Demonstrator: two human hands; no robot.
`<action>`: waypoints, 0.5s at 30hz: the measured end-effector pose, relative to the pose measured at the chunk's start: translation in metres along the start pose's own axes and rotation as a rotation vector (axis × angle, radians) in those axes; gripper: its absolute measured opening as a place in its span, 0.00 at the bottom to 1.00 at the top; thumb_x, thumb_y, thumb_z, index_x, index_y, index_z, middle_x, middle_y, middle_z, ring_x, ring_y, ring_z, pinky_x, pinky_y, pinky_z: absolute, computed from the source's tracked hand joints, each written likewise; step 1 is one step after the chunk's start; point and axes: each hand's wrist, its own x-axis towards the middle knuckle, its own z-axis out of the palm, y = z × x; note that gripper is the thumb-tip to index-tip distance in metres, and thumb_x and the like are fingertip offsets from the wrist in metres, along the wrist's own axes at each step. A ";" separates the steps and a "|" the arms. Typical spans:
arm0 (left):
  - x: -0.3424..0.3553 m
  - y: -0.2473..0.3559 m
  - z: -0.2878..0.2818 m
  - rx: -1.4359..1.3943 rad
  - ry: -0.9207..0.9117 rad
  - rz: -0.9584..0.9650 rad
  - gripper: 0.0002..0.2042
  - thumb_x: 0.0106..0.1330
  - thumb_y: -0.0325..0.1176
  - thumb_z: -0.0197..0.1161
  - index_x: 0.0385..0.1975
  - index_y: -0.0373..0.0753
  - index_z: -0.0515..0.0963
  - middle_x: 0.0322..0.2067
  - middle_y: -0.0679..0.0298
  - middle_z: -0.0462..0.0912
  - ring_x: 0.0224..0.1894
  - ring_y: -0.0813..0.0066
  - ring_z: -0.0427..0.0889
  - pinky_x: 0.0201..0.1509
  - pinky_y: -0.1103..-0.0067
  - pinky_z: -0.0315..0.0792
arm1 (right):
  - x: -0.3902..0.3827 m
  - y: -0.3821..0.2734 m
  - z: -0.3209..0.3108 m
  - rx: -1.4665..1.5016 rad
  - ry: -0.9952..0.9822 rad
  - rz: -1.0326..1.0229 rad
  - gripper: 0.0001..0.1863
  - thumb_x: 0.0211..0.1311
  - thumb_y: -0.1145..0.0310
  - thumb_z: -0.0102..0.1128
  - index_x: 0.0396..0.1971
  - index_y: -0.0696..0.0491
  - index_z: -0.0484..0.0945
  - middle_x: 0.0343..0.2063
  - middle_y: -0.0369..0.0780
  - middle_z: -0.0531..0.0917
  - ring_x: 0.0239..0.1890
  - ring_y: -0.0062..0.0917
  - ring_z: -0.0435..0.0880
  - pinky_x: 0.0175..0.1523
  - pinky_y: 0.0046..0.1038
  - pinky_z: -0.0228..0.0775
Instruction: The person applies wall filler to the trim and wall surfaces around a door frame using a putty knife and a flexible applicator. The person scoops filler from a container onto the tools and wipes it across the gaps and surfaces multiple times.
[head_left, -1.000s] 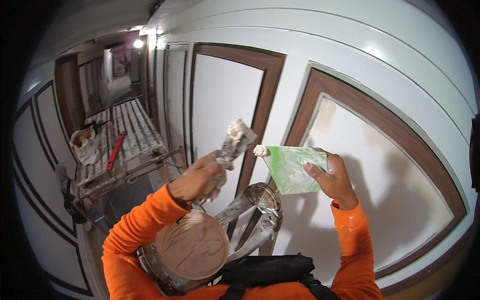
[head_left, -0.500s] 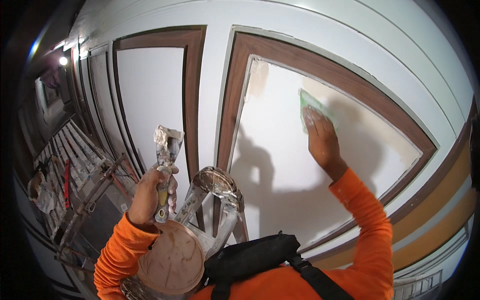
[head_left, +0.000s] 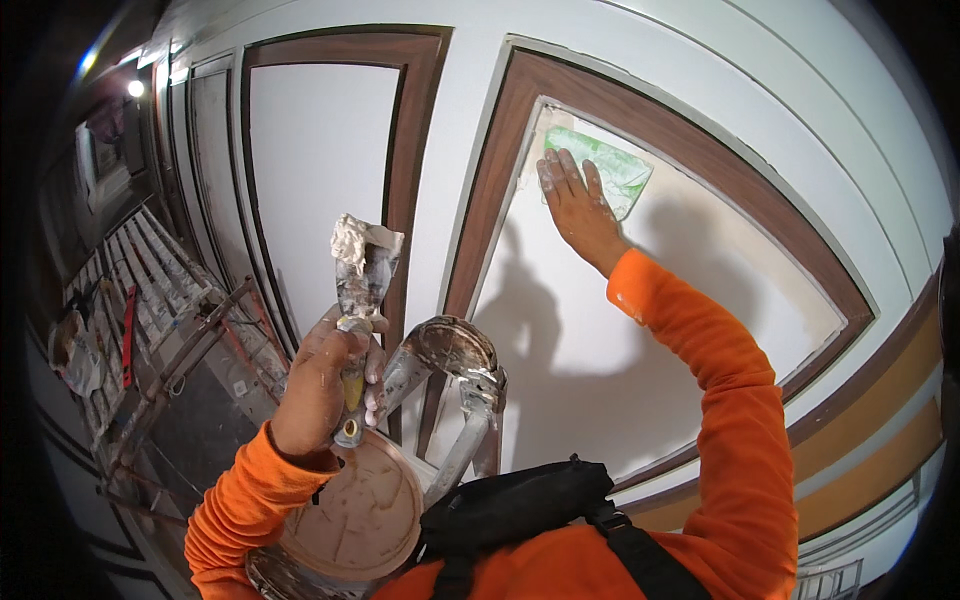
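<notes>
My left hand (head_left: 315,390) grips a dirty putty knife (head_left: 358,280) upright, a lump of white paste on its blade. My right hand (head_left: 578,205) presses a thin green spreader (head_left: 615,180), smeared white, against the upper left of a white wall panel (head_left: 760,330), just inside its brown wood frame (head_left: 500,130). Beige patches show along the panel's edges. Below my left hand sits an open round bucket of pinkish paste (head_left: 340,515), beside a paint-spattered metal ladder (head_left: 460,440).
To the left stands a scaffold (head_left: 210,330) with spattered planks, carrying a red level (head_left: 128,340) and a bag (head_left: 75,350). Another framed panel (head_left: 320,170) is left of mine. A corridor with a lit bulb recedes at upper left. A black bag (head_left: 515,505) is strapped on my front.
My right hand went from holding the spreader near the knife to pressing it on the panel, then slid up and left. My left hand keeps the knife. The view turned right.
</notes>
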 end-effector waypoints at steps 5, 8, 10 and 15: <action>-0.002 0.005 0.003 -0.006 -0.029 -0.001 0.16 0.61 0.35 0.48 0.46 0.33 0.69 0.20 0.65 0.70 0.15 0.77 0.69 0.17 0.80 0.68 | 0.020 -0.001 0.014 -0.035 -0.042 0.044 0.33 0.65 0.73 0.46 0.70 0.61 0.53 0.71 0.49 0.57 0.74 0.41 0.52 0.72 0.48 0.49; -0.003 0.004 0.003 0.002 -0.040 -0.015 0.15 0.62 0.34 0.48 0.46 0.34 0.69 0.20 0.65 0.70 0.15 0.77 0.69 0.18 0.81 0.68 | 0.026 0.000 0.017 -0.066 -0.004 0.046 0.32 0.66 0.71 0.46 0.69 0.62 0.55 0.70 0.50 0.59 0.73 0.44 0.54 0.70 0.50 0.53; 0.000 -0.001 0.001 0.018 -0.075 0.003 0.15 0.62 0.34 0.48 0.45 0.34 0.70 0.21 0.65 0.70 0.16 0.77 0.69 0.18 0.81 0.68 | 0.030 -0.001 0.015 -0.085 -0.012 0.058 0.32 0.66 0.71 0.46 0.69 0.61 0.55 0.70 0.50 0.59 0.73 0.44 0.54 0.69 0.52 0.53; 0.001 -0.001 0.001 0.043 -0.101 -0.044 0.14 0.62 0.34 0.47 0.45 0.35 0.70 0.21 0.65 0.70 0.16 0.77 0.68 0.19 0.81 0.68 | 0.033 -0.001 0.022 -0.098 0.001 0.066 0.32 0.66 0.71 0.46 0.70 0.60 0.55 0.70 0.50 0.58 0.73 0.45 0.53 0.68 0.53 0.54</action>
